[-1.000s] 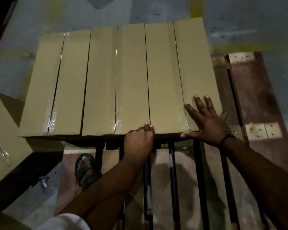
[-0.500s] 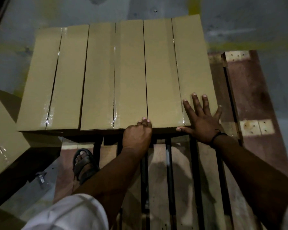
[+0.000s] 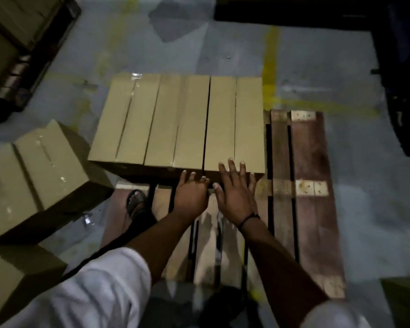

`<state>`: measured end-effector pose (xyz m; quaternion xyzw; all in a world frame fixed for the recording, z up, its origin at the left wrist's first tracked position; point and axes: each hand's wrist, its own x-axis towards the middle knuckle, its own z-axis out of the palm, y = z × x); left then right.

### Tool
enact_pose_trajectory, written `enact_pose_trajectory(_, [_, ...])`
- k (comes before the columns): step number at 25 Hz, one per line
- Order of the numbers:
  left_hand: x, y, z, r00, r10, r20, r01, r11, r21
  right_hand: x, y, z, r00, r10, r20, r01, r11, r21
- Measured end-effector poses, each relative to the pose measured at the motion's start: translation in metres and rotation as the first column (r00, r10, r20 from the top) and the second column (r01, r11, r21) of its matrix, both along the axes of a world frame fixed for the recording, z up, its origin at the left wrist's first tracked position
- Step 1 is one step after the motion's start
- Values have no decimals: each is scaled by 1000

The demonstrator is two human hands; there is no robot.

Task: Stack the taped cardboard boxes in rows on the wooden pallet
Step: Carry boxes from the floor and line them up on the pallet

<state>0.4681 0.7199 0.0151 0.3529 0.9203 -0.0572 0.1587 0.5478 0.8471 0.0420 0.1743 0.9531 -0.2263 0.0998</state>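
Concrete floor (image 3: pixel 317 74), grey, dim light, yellow line (image 3: pixel 270 67) painted across it. Wooden pallet (image 3: pixel 310 162) lies flat on it, with reddish planks showing right of the load and dark slats showing on our side.

We have three taped cartons in one row on the pallet's far left part: left box (image 3: pixel 126 124), middle box (image 3: pixel 175 124), right box (image 3: pixel 234 124). Long sides are parallel, with clear tape along each top seam. Left box and middle box touch. A narrow dark gap runs between middle box and right box.

Our left hand (image 3: pixel 191 195) is flat, fingers straight and close together, tips against the near face of the middle box just beside that gap. Our right hand (image 3: pixel 234 190) is flat too, fingers spread, tips over the top near edge of the right box, palm in front of its near face. Thin wristband (image 3: pixel 249 220) on that wrist. Neither hand curls round anything. Hands sit just beside each other; whether they touch, we cannot tell through the blur.

Loose box (image 3: pixel 45 171) sits tilted on the floor left of the pallet, lower box (image 3: pixel 14 275) nearer us. Sandalled foot (image 3: pixel 135 200) at the pallet's near left edge. White sleeve (image 3: pixel 100 287) low in view. Dark stack (image 3: pixel 14 31) of more cartons top left.
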Motion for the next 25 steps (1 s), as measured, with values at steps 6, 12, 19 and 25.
enact_pose_trajectory(6, [95, -37, 118, 989, 147, 24, -148, 987, 66, 76, -18, 117, 994, -57, -95, 57, 998, -2])
enact_pose_trajectory(12, [130, -95, 157, 990, 135, -45, -126, 977, 170, 130, -74, 166, 990, -82, -110, 90, 994, 67])
enact_pose_trajectory(19, [128, -233, 205, 982, 187, -30, -166, 926, 338, 151, -205, 185, 979, -124, -162, 142, 984, 107])
enact_pose_trajectory(25, [160, -399, 212, 889, 456, -36, -406, 822, 400, 132, -340, 183, 986, 161, -50, -152, 976, 155])
